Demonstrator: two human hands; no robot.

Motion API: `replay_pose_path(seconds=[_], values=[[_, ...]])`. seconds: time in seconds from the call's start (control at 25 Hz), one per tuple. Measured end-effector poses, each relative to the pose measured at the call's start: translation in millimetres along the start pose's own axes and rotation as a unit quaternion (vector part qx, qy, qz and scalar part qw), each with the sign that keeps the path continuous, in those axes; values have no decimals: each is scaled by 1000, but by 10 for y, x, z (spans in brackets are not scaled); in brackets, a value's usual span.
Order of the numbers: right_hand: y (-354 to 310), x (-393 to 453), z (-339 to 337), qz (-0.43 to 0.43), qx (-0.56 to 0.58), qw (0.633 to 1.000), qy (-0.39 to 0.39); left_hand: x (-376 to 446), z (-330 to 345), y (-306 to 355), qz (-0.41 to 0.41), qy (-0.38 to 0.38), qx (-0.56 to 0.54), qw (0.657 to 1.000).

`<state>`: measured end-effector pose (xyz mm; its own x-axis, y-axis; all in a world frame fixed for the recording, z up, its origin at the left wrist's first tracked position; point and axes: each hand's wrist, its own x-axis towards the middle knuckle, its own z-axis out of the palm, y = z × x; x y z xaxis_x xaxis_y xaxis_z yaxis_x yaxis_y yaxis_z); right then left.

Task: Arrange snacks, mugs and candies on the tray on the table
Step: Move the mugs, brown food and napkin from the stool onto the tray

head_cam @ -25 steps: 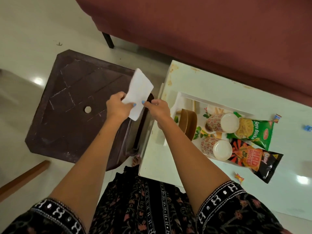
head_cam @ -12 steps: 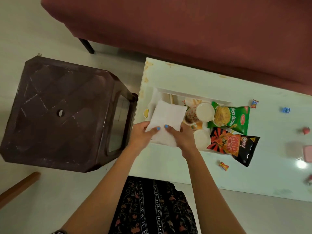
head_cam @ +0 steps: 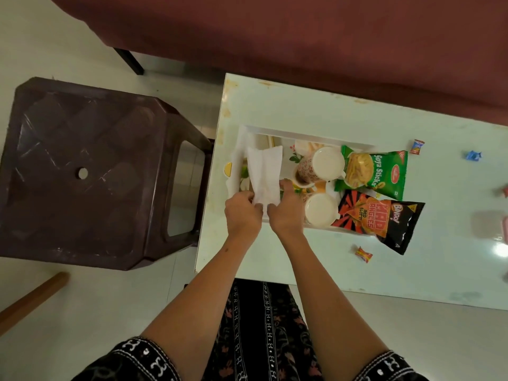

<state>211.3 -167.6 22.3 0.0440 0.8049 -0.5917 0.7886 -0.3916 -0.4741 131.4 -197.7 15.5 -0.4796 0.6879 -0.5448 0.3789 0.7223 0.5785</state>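
Observation:
A white tray [head_cam: 308,132] lies on the pale table [head_cam: 302,105]. In it are two patterned mugs [head_cam: 320,165] [head_cam: 320,210], a green Soya Sticks bag [head_cam: 375,171] and a black-and-orange Bingo bag [head_cam: 382,218] that hangs over the tray's right edge. My left hand [head_cam: 242,213] and my right hand [head_cam: 286,211] both pinch the near end of a white paper napkin [head_cam: 265,174] over the tray's left part. Loose candies lie on the table: a red one [head_cam: 417,147], a blue one [head_cam: 473,155] and an orange one [head_cam: 363,254].
A dark brown plastic stool [head_cam: 90,171] stands left of the table. A maroon sofa [head_cam: 302,37] runs along the far side. A small yellow item [head_cam: 228,169] sits by the tray's left edge. Pink things [head_cam: 505,210] show at the right border. A wooden stick [head_cam: 33,295] lies on the floor.
Both hands carried the napkin from above the stool over to the tray and lowered it into the tray's left part. The view turned rightward, bringing more of the table in.

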Motion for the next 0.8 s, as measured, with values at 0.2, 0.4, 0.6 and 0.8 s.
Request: replay_pose_path(seconds=[0.2, 0.4, 0.6, 0.8], values=[[72, -21, 158, 33, 12, 999, 39, -27, 49, -33, 14, 7, -21, 1000], [158, -48, 271, 22, 2, 1000, 10, -21, 80, -94, -24, 28, -2, 999], [276, -110, 249, -14, 4, 1000, 0, -77, 96, -101, -35, 14, 9, 999], [606, -230, -323, -95, 85, 988, 87, -222, 50, -187, -48, 18, -3, 999]])
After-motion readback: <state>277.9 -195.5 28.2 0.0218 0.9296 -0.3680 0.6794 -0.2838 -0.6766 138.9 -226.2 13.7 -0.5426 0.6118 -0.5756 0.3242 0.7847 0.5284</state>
